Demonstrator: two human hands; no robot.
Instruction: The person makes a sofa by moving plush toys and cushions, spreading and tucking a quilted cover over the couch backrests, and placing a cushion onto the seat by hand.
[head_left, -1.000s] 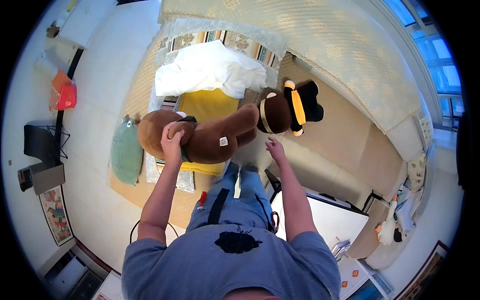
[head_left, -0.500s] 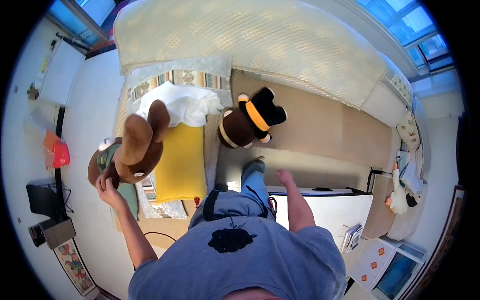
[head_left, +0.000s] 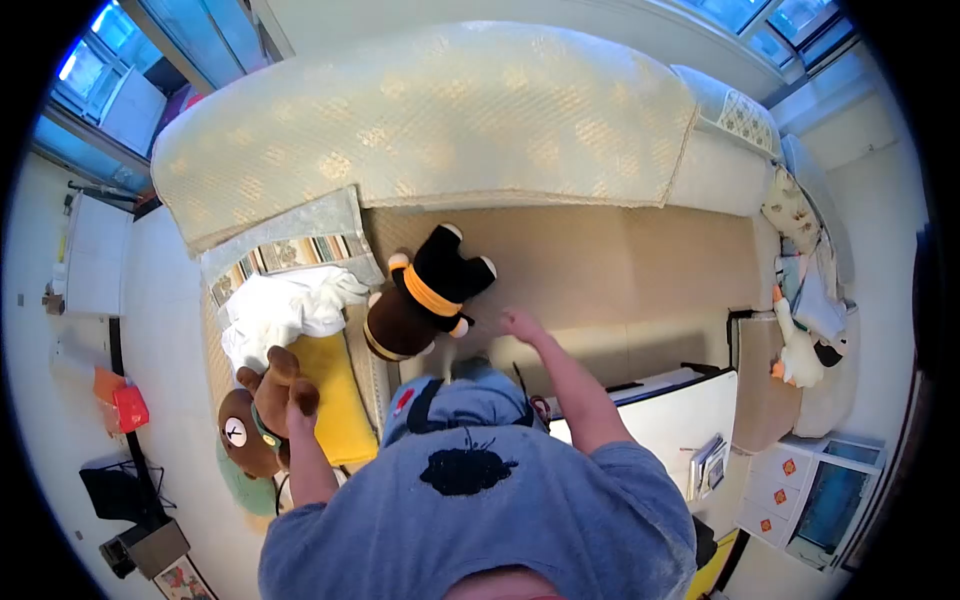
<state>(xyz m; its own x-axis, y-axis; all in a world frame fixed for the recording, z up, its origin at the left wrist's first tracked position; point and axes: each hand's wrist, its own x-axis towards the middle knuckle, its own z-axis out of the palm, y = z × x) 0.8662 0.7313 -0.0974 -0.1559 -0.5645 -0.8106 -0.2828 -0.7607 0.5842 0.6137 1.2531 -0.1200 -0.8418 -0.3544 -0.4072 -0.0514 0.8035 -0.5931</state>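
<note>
My left hand (head_left: 300,415) is closed on a limb of a brown bear plush (head_left: 256,425), which hangs over the left end of the sofa with its pale muzzle showing. My right hand (head_left: 520,325) is closed in front of the sofa seat, and nothing shows in it. Between my hands, a brown-headed plush in black with an orange sash (head_left: 432,290) lies on the seat. A yellow cushion (head_left: 342,395) and a white cloth (head_left: 285,310) are beside the bear.
A sofa with a quilted cover (head_left: 430,120) stretches across the back. To my right is a white table (head_left: 650,430). A white goose plush (head_left: 797,345) lies at the far right. A red bag (head_left: 130,408) stands at the left wall.
The view has turned and shifted along the sofa. The brown bear has swung down to the left in my left hand, its muzzle now showing. My right hand has closed.
</note>
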